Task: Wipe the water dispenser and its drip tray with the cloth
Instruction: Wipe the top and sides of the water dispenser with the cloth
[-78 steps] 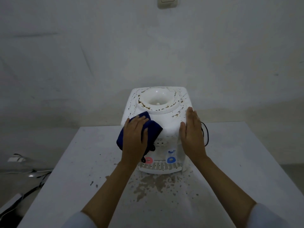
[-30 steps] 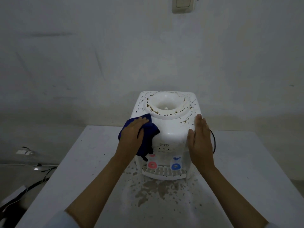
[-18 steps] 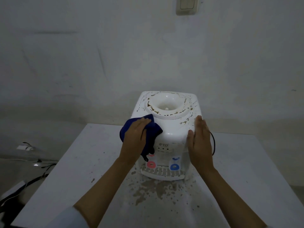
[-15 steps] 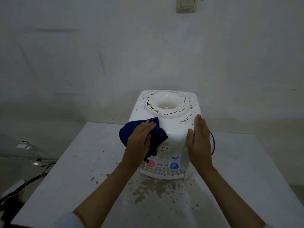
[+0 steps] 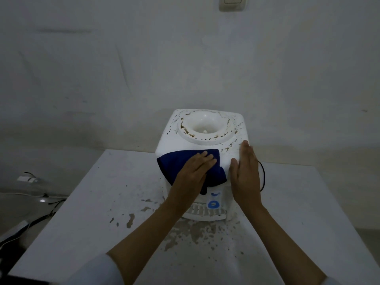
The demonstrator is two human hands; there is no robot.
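A white tabletop water dispenser [image 5: 170,140] stands on the table, its top ring streaked with brown grime. A dark blue cloth [image 5: 172,163] lies over its front upper edge, and my left hand [image 5: 191,177] presses flat on it, fingers pointing right. My right hand [image 5: 245,173] rests flat against the dispenser's right side, fingers straight, holding nothing. Below the hands, the blue tap [image 5: 213,204] and the slotted drip tray [image 5: 205,212] show; the red tap is hidden behind my left wrist.
The white table [image 5: 98,202] is spattered with brown stains in front of the dispenser. A black cord [image 5: 263,177] loops at the dispenser's right. Cables lie on the floor at left [image 5: 41,200]. A wall switch [image 5: 232,3] is mounted above.
My left hand has slid the cloth from the dispenser's left front corner rightward across its front upper edge. My right hand has stayed on the right side.
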